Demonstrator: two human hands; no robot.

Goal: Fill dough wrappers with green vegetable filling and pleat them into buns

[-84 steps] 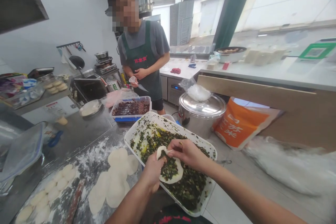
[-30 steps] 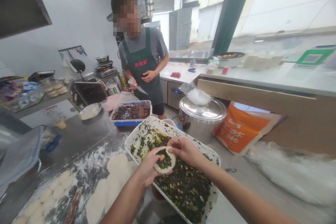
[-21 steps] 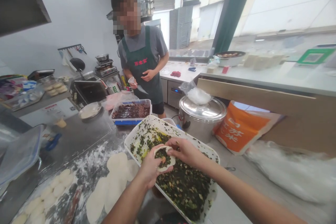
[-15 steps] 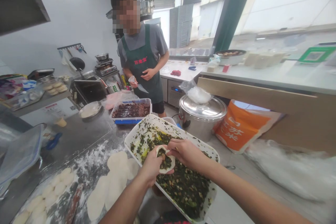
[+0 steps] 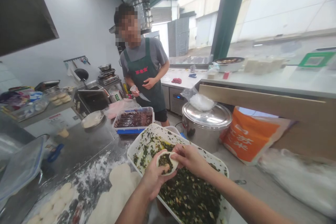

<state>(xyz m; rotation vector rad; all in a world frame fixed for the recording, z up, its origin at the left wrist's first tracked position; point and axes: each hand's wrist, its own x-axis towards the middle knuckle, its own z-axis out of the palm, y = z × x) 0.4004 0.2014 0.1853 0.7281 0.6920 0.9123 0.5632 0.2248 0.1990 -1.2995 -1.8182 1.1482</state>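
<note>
1. The left hand (image 5: 156, 178) and right hand (image 5: 189, 159) cover parts of the dough wrapper's (image 5: 166, 162) edge.
2. The bottom edge cuts off the near end of the white tray (image 5: 143, 136).
3. It also cuts off the dough rounds (image 5: 119, 176).
4. The red lettering (image 5: 138, 71) on the green apron (image 5: 148, 92) is too small to read.

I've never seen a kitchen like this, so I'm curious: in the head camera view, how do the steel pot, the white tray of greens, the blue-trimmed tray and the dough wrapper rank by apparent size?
1. The white tray of greens, though nearness to the camera enlarges it.
2. The steel pot and the blue-trimmed tray look too alike to rank.
3. The dough wrapper.
</note>
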